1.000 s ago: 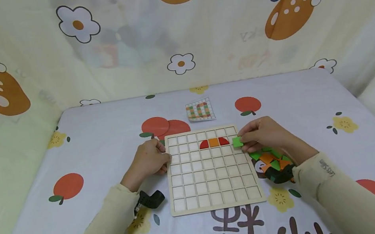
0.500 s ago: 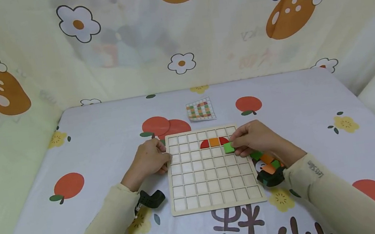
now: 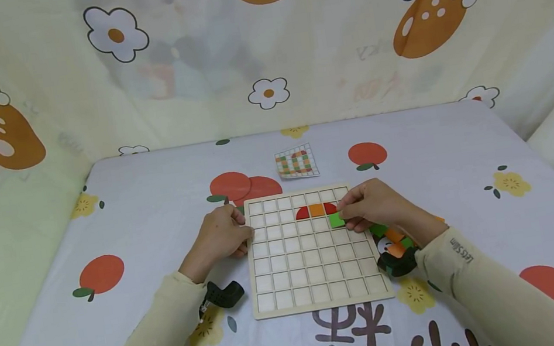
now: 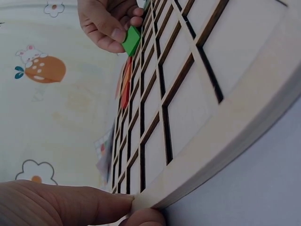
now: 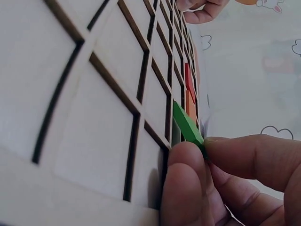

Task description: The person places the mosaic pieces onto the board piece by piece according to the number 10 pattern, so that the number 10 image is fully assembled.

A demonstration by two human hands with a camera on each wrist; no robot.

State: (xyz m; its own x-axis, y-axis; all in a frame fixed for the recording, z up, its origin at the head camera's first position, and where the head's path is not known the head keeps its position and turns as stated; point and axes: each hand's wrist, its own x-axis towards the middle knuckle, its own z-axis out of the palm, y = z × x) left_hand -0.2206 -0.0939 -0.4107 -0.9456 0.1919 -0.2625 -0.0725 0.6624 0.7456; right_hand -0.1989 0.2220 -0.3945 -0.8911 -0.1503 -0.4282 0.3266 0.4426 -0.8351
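Left arm (image 3: 146,339) outstretched, right arm (image 3: 500,283) angled inward, left grip (image 3: 219,234) pinching, right grip (image 3: 380,206) pinching

The person wears a long left sleeve (image 3: 146,339) and a long right sleeve (image 3: 495,290), both of plain, pale cream cloth, softly creased and reaching the wrists. The left hand (image 3: 218,234) and right hand (image 3: 374,206) are bare. Small dark lettering (image 3: 461,251) runs across the right sleeve near its end, its letters too small to read surely. At the left wrist sits a black, curved device (image 3: 226,295) with a small silvery piece (image 3: 203,309) beside it; a similar black, curved unit (image 3: 398,263) sits at the right wrist.
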